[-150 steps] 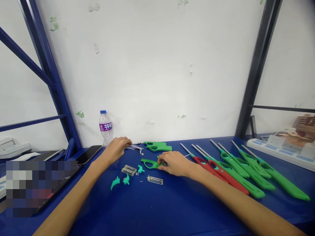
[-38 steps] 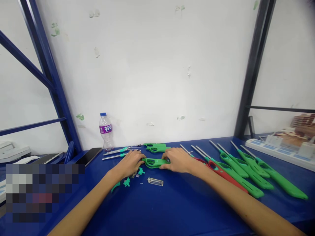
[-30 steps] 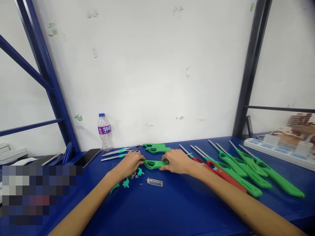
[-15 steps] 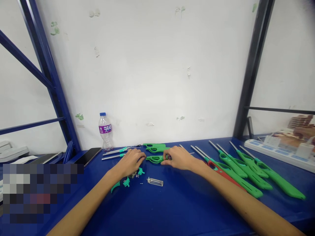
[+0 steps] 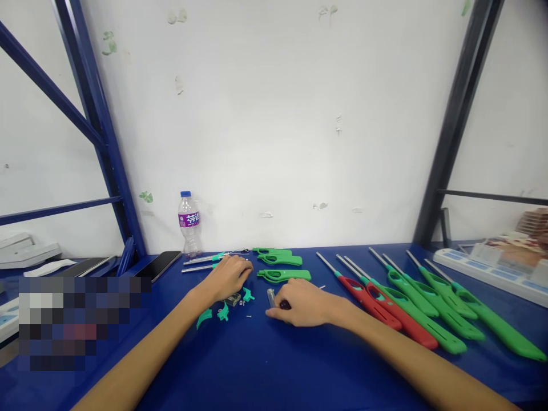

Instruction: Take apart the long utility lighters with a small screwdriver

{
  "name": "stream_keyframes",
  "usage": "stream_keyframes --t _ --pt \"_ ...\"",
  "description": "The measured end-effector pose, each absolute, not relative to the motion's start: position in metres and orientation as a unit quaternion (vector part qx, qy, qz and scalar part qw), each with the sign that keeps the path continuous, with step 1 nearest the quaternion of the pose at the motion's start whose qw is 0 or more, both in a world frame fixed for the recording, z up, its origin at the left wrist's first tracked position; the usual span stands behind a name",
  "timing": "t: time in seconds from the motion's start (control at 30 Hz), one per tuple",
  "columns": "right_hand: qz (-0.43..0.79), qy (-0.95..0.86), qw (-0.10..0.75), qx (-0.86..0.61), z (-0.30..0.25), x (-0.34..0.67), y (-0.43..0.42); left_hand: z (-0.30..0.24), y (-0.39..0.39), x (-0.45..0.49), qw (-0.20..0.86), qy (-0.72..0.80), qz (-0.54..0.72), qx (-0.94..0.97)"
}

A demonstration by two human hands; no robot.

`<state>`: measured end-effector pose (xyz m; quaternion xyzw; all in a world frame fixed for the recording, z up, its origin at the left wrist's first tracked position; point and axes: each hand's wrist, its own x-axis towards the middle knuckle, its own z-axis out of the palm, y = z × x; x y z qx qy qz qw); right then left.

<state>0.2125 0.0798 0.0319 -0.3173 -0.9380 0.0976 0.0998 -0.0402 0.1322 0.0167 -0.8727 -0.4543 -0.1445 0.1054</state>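
Observation:
My left hand [image 5: 229,277] is curled low over the table beside metal lighter tubes [image 5: 199,268]; whatever its fingertips hold is hidden. Teal plastic pieces [image 5: 223,311], among them a trigger-like one, lie just below it with small metal bits. My right hand [image 5: 302,302] pinches a clear lighter fuel tank [image 5: 270,297] standing tilted at its fingertips. In the same palm is a screwdriver with a dark round handle [image 5: 285,305] and a thin shaft poking out behind. A green lighter handle shell [image 5: 285,275] lies just beyond my hands, two more [image 5: 279,260] behind it.
Several long green lighters [image 5: 499,322] and red ones [image 5: 402,313] lie slanted on the right. A power strip [image 5: 492,274] is at the far right. At the back left stand a clear bottle [image 5: 190,231] and a black phone [image 5: 160,265]. The wall [image 5: 274,114] closes off the back.
My right hand has left the green handle shell and come toward me onto the clear fuel tank, tilting it up. My left hand has drawn slightly back from the shell. The view has shifted a little.

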Motion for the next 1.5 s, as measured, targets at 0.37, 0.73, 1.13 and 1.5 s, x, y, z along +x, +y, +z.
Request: stream_keyframes --t 0.37,0.73,1.13,1.5 --pt "0.055 -0.904 0.173 -0.388 0.025 0.213 0.086 0.023 0.124 -0.032 0.102 -0.451 -0.14 -0.875" --pt "0.025 -0.947 0.141 -0.286 0.025 0.207 0.076 0.024 0.121 -0.029 0.105 -0.443 -0.133 -0.88" --pt "0.009 -0.962 0.115 -0.248 0.027 0.204 0.063 0.024 0.117 -0.022 0.106 -0.426 -0.132 -0.889" --pt "-0.058 -0.893 0.126 -0.428 0.052 0.217 0.08 0.025 0.113 -0.015 0.095 -0.417 -0.127 -0.895"
